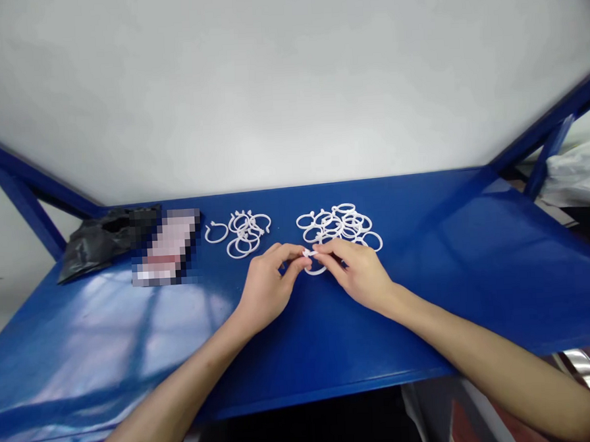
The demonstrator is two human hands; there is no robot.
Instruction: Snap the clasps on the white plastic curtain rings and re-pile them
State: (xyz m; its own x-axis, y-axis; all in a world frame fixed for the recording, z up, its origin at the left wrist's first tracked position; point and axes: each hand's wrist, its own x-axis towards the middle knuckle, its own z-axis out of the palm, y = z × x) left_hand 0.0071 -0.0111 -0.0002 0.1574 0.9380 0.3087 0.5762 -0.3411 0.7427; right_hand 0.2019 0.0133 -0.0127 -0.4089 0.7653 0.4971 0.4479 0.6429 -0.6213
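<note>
Between my two hands is a white plastic ring (pixel 315 271), its ends pinched at the top by thumbs and forefingers. My left hand (pixel 271 281) grips one end, and my right hand (pixel 359 270) grips the other, the fingertips almost meeting. Fingers cover part of the ring, so I cannot tell whether its ends are joined. Just beyond my right hand lies a pile of white rings (pixel 342 224), overlapping one another. Farther left, past my left hand, a smaller group of white rings (pixel 244 235) lies loose, several of them with visible gaps and small knobbed ends.
All this rests on a blue table (pixel 450 259) backed by a pale wall (pixel 288 83). At the left lie a black plastic bag (pixel 103 244) and a blurred-out flat object (pixel 168 247). Blue frame bars (pixel 27 202) rise at both sides. Clear plastic (pixel 579 173) sits beyond the right edge.
</note>
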